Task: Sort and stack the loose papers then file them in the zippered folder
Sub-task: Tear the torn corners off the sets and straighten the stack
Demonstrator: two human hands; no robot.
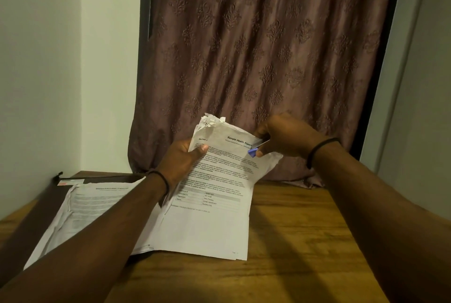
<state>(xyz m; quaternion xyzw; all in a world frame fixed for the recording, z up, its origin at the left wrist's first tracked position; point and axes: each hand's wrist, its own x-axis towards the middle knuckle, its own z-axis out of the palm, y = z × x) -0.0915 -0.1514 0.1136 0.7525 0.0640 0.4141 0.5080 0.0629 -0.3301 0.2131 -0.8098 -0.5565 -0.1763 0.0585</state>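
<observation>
A printed sheaf of papers (219, 180) headed "Sample Health Report" is lifted at its top end, its lower end resting on the table. My left hand (180, 158) grips its upper left edge, thumb on the front. My right hand (288, 139) pinches a small blue stapler or clip tool (252, 152) at the sheaf's upper right corner. The sheaf's top left corner is torn and crumpled. A second stack of papers (90, 207) lies flat to the left, on a dark zippered folder (46, 202), partly hidden by my left forearm.
The wooden table (305, 241) stretches right and toward me. A brown patterned curtain (256, 46) hangs just behind the papers. A white wall (39, 70) closes the left side, with the folder against it.
</observation>
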